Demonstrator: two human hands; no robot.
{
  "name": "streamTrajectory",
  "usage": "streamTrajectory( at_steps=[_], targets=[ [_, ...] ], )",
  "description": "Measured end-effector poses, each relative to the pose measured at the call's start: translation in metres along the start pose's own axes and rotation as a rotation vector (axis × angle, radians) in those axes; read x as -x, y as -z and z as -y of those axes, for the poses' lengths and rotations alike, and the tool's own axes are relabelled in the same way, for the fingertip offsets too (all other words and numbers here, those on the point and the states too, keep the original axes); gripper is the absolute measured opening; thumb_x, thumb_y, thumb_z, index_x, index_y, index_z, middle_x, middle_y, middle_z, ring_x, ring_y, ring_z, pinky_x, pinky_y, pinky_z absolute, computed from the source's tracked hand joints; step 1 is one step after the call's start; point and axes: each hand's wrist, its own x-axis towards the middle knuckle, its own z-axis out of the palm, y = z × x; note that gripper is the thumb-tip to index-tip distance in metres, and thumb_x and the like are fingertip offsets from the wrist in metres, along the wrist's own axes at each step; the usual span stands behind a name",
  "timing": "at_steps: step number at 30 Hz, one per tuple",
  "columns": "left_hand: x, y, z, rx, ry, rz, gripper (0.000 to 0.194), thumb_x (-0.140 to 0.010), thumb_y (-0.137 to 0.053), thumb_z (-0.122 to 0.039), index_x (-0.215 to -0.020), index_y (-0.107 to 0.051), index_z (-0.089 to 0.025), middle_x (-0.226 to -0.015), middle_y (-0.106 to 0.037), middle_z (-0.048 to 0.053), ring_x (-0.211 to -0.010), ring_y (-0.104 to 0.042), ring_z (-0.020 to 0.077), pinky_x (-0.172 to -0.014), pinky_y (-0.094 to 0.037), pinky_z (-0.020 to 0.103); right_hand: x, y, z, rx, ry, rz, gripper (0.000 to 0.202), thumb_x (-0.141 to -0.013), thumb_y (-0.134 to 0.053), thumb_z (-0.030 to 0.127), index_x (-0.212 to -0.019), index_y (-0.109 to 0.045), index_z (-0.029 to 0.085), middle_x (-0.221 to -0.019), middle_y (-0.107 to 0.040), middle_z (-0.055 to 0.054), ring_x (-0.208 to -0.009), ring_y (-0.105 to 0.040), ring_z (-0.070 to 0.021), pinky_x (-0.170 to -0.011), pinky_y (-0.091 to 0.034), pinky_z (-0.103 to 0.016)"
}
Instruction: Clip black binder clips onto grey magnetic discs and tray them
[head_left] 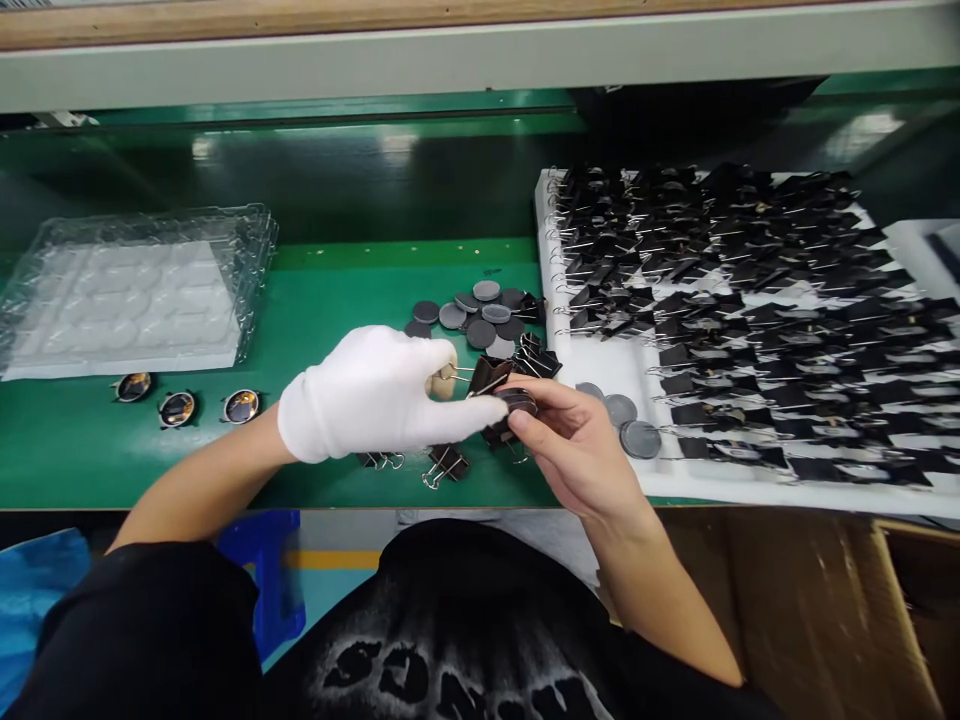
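Over the green surface (pixel 322 300), the gloved left hand (pixel 375 395) grips a black binder clip (pixel 489 375), its wire handle (pixel 463 372) pointing left, while the bare right hand (pixel 585 435) pinches a round dark piece (pixel 519 401) at the clip's right.

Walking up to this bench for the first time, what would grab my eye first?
Probably the white tray at the right, crowded with rows of black binder clips. Next, the hands at the centre: a white-gloved left and a bare right, together on a clip and a dark disc. Three round watch-like pieces sit at the left.
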Motion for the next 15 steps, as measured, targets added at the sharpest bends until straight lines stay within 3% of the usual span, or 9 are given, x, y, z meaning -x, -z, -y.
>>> streamTrajectory(
  at_steps=[4,6,9,12,15],
  targets=[
    [-0.002,-0.001,-0.003,0.267,0.128,0.170,0.045,-0.089,-0.054,-0.064,-0.071,-0.056,-0.022,-0.056,-0.059,-0.003,-0.048,-0.050,0.0123,-0.048,-0.029,0.027,0.001,-0.003,0.000,0.118,0.099,-0.069,0.017,-0.082,-0.083,0.030,-0.098,-0.083,0.030,-0.111,-0.078,-0.003,-0.115,-0.069,-0.0244,-0.106,-0.053,-0.042],
    [-0.003,-0.003,-0.004,0.332,0.141,0.160,0.044,-0.089,-0.053,-0.065,-0.079,-0.062,-0.023,-0.063,-0.065,-0.003,-0.053,-0.055,0.0130,-0.049,-0.033,0.027,0.001,-0.006,-0.002,0.123,0.138,-0.112,0.017,-0.081,-0.084,0.030,-0.097,-0.083,0.031,-0.112,-0.078,-0.004,-0.114,-0.069,-0.0249,-0.105,-0.054,-0.042],
    [-0.010,-0.002,0.005,0.287,0.160,0.045,0.050,-0.089,-0.054,-0.068,-0.072,-0.060,-0.021,-0.061,-0.063,-0.002,-0.056,-0.056,0.0130,-0.052,-0.037,0.026,0.000,-0.010,-0.002,0.088,0.119,-0.164,0.018,-0.080,-0.085,0.033,-0.098,-0.083,0.030,-0.117,-0.077,-0.004,-0.116,-0.068,-0.0241,-0.106,-0.053,-0.041],
    [-0.024,0.010,0.039,0.241,0.273,-0.009,0.061,-0.093,-0.044,-0.071,-0.070,-0.061,-0.018,-0.059,-0.061,0.000,-0.054,-0.054,0.0113,-0.058,-0.041,0.027,-0.004,-0.008,0.011,0.070,-0.020,-0.163,0.025,-0.081,-0.085,0.039,-0.102,-0.081,0.028,-0.115,-0.077,-0.004,-0.107,-0.070,-0.0215,-0.096,-0.056,-0.036],
    [-0.042,0.018,0.092,0.274,0.396,0.109,0.067,-0.095,-0.036,-0.073,-0.079,-0.067,-0.015,-0.065,-0.065,0.003,-0.057,-0.057,0.0117,-0.064,-0.046,0.028,-0.014,-0.004,0.035,0.035,-0.280,-0.078,0.034,-0.079,-0.084,0.048,-0.102,-0.079,0.024,-0.096,-0.077,-0.004,-0.082,-0.069,-0.0176,-0.066,-0.055,-0.028]
  ],
)
